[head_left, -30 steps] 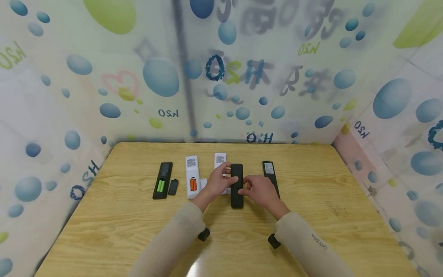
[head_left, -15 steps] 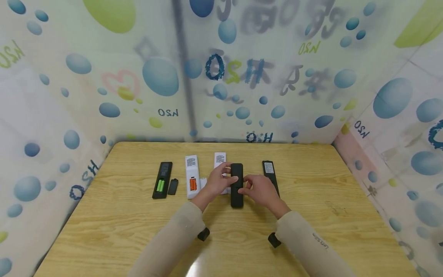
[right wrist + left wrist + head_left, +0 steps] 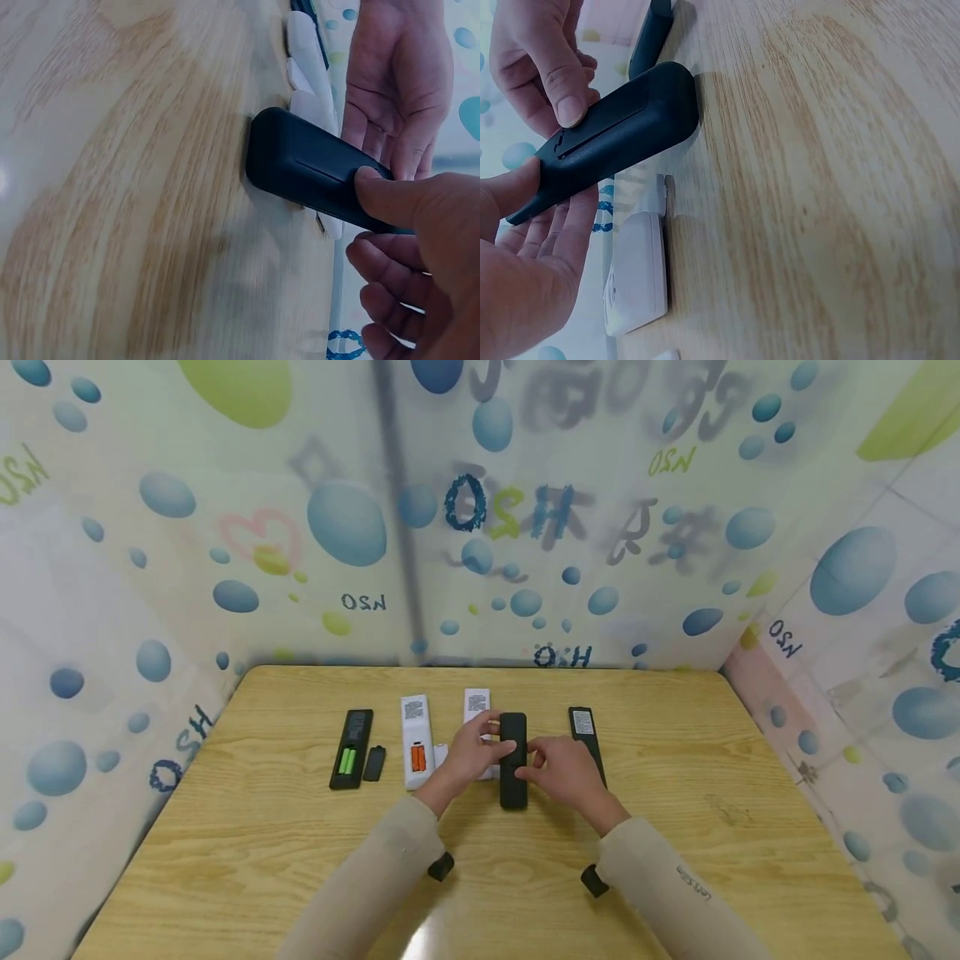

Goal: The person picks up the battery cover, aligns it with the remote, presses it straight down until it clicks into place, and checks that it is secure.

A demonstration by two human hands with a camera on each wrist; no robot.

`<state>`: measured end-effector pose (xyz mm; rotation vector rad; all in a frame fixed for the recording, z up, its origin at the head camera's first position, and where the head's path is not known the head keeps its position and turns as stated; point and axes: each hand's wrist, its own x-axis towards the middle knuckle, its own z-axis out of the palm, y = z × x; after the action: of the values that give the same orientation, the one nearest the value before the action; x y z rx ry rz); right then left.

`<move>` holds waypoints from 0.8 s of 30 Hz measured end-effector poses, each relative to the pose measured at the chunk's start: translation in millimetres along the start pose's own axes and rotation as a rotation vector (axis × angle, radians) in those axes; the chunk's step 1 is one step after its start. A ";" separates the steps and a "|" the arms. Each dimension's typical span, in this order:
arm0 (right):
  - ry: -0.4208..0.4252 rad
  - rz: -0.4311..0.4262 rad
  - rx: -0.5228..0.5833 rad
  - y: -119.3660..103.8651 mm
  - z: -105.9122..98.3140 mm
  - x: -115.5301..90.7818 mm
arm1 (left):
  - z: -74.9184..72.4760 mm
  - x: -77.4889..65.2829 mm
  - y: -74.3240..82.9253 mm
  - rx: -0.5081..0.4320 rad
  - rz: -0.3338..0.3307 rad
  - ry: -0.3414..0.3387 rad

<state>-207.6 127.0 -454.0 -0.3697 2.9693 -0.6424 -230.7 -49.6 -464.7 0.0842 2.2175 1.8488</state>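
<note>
A black remote control (image 3: 513, 789) is held back side up in front of the person, its near end low at the tabletop. The left hand (image 3: 468, 755) grips its far part, thumb on the back and fingers beneath, as the left wrist view shows. The right hand (image 3: 567, 772) pinches it from the other side, with the thumb (image 3: 375, 191) on the battery cover (image 3: 604, 124) by the small latch mark. The cover sits in place on the remote. Behind the left hand lies a white remote (image 3: 477, 702), partly hidden.
To the left lie a black remote (image 3: 360, 727) with green batteries, its loose cover (image 3: 374, 763), and a white remote (image 3: 415, 727) with orange batteries beside a white cover (image 3: 441, 752). Another black remote (image 3: 587, 739) is behind the right hand. A patterned wall (image 3: 525, 635) backs the wooden table (image 3: 262, 827).
</note>
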 end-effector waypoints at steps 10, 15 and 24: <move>0.050 -0.114 -0.273 -2.1 -1.2 -6.4 | -1.5 -0.2 -0.8 -0.005 -0.003 -0.004; 0.074 -0.148 -0.311 -0.8 -0.7 -7.2 | -1.4 -1.0 -0.2 0.002 0.004 -0.004; 0.072 -0.139 -0.315 -0.7 1.3 -6.9 | -0.6 -0.2 -0.8 0.010 0.002 0.005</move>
<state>-200.6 127.6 -454.8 -0.5902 3.1368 -0.1971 -230.6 -50.4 -465.4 0.0835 2.2306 1.8410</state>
